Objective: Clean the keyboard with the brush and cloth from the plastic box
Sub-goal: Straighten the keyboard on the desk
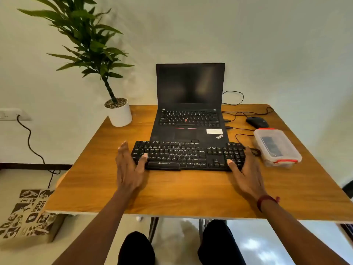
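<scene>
The plastic box (292, 152) sat just right of the keyboard (188, 155), nearest the right hand (246, 173). The right and left hand (129, 169) flanked its 2 ends, fingers straight, thumbs resting on keys.

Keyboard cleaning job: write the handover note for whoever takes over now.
Left hand: flat against the left end of the keyboard, thumb on the keys, no tool.
Right hand: at the keyboard's right end, thumb on the keys, no tool.
Plastic box: on the table right of the keyboard, lid on; something dark inside.
Done: nothing; no brush or cloth is out.
Left: open the box, take out brush and cloth, brush and wipe the keys.
</scene>
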